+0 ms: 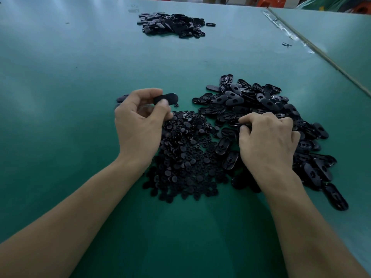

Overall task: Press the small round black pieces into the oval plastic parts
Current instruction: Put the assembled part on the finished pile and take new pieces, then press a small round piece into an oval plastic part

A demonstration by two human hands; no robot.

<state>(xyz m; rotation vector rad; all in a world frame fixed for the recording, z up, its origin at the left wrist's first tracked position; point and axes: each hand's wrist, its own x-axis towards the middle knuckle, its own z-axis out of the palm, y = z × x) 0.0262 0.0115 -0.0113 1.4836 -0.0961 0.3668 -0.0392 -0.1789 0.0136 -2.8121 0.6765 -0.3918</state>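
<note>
My left hand (140,121) pinches one black oval plastic part (167,98) between thumb and fingers, lifted just above the green table. Below and right of it spreads a heap of small round black pieces (186,157). My right hand (267,139) lies palm down on the near edge of a pile of black oval parts (261,103), its fingertips curled round a dark piece at the pile's edge; which piece it is cannot be made out. The oval pile runs on to the right and behind that hand.
A second heap of black oval parts (174,25) sits far back on the green table (60,77). A seam with clear tape (289,33) runs diagonally at the right. A few loose ovals (121,98) lie left of my left hand.
</note>
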